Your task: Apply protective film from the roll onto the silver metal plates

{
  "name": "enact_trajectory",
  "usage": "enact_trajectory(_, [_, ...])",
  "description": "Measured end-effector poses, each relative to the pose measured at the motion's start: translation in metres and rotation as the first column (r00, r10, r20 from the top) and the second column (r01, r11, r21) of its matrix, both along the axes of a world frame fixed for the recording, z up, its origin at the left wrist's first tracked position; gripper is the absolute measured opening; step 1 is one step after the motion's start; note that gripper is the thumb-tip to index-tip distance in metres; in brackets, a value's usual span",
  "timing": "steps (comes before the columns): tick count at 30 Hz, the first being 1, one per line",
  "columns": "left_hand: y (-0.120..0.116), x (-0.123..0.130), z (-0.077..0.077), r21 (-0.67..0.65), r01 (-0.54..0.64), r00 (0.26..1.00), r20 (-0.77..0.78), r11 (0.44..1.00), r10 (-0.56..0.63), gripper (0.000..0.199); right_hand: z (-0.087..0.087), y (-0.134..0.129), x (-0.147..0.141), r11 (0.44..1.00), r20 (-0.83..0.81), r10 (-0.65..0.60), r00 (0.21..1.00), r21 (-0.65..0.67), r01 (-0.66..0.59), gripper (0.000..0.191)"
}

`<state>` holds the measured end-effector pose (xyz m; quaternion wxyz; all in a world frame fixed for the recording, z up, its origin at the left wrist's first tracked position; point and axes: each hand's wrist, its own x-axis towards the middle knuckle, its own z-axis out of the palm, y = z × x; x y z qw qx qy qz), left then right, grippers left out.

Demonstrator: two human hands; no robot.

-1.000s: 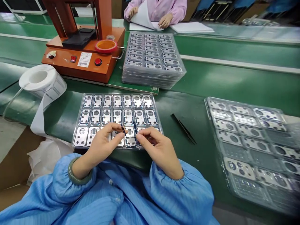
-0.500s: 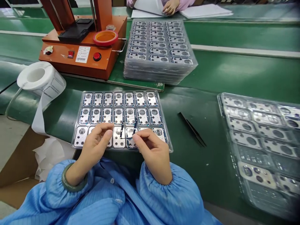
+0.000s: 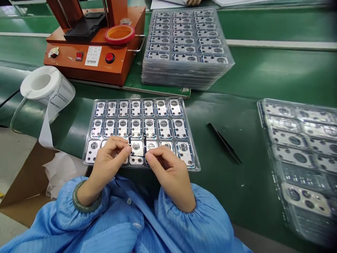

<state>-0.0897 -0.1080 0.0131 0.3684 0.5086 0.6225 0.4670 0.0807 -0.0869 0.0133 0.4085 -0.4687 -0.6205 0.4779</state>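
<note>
A thin black U-shaped adhesive strip [image 3: 145, 142] hangs over the front row of a clear tray [image 3: 196, 163]. My right hand [image 3: 168, 172] pinches its lower right corner between thumb and forefinger. At the strip's left side, the thumb and fingertips of my left hand [image 3: 110, 158] close on its edge. Directly behind the strip lies one of the tray's silver plates [image 3: 137, 147], with a round window and small holes. Several such plates fill the rows, and my hands hide part of the front one.
Black tweezers [image 3: 223, 142] lie right of the tray. A label roll [image 3: 42, 82] sits left, by an orange press [image 3: 86, 66] with a tape roll [image 3: 119, 34]. Stacked trays [image 3: 184, 73] stand behind; another tray [image 3: 279, 189] lies far right. Another person's hand [image 3: 193, 2] shows at the top.
The strip has shifted left relative to the tray, over a neighbouring plate. My right hand has moved left with it, and my left fingertips have come to its left side. The view has tilted slightly.
</note>
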Motion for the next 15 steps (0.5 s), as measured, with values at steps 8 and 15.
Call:
enact_trajectory(8, [-0.008,-0.008,-0.008,0.063,0.11,0.934,-0.347,0.992,-0.082,0.007,-0.005,-0.007,-0.004,0.993,0.334,0.006,0.942,0.113,-0.046,0.02])
enact_trajectory(15, [-0.009,-0.01,-0.014,0.09,0.213,0.866,-0.479,0.973,-0.146,0.004,-0.012,-0.008,-0.006,0.983,0.405,-0.014,0.914,0.173,-0.061,0.019])
